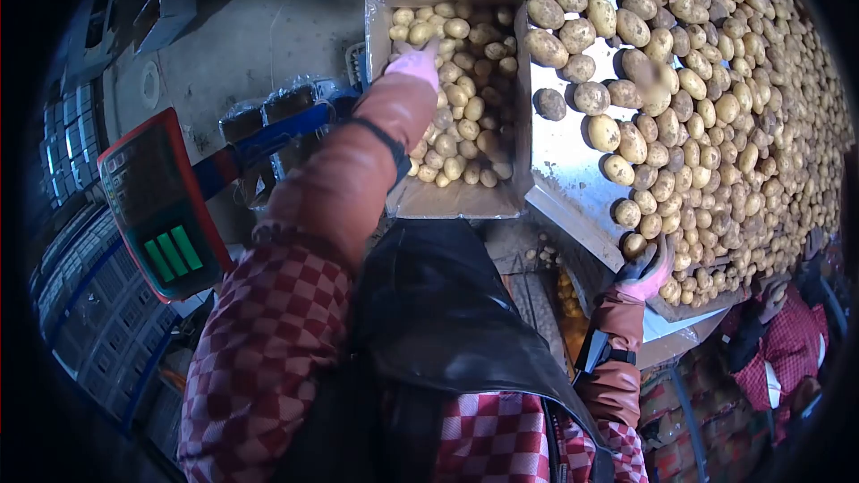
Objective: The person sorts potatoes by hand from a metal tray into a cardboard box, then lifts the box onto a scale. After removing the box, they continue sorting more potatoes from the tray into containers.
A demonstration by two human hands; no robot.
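Observation:
My left hand (415, 64), in a pink glove, reaches into the upper left of a cardboard box (456, 204). It touches the potatoes (467, 105) in there, one finger stretched out and the others partly hidden. Over at the lower edge of the metal sorting table (562, 148), my right hand (646, 275) rests by the potatoes (677, 224), thumb and fingers apart, gripping nothing that I can see. Potatoes of mixed size cover most of that table, some darker with soil.
A scale display (164, 206) with green digits stands on a blue post at left. Plastic-wrapped boxes (284, 112) lie on the floor behind it. Another person in a checked sleeve (792, 335) works at the table's right. Crates (98, 295) stand lower left.

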